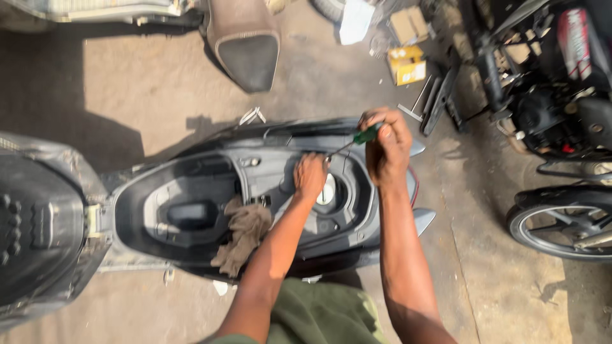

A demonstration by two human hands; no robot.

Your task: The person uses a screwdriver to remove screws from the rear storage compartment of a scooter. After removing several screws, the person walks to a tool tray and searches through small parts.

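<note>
Head view: screwdriver (365, 135) within right-hand fingers (376, 130) (green handle)

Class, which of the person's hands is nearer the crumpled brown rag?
Left. The left hand sits just right of the crumpled brown rag; the right hand is farther right.

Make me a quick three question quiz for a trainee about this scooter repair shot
1. True or false: the right hand grips a green-handled screwdriver.
2. Where does the left hand rest? A) on the detached seat B) inside the scooter's open storage compartment C) on the wheel
3. What lies in the compartment beside the left forearm?

Key: 1 true; 2 B; 3 a brown rag.
</note>
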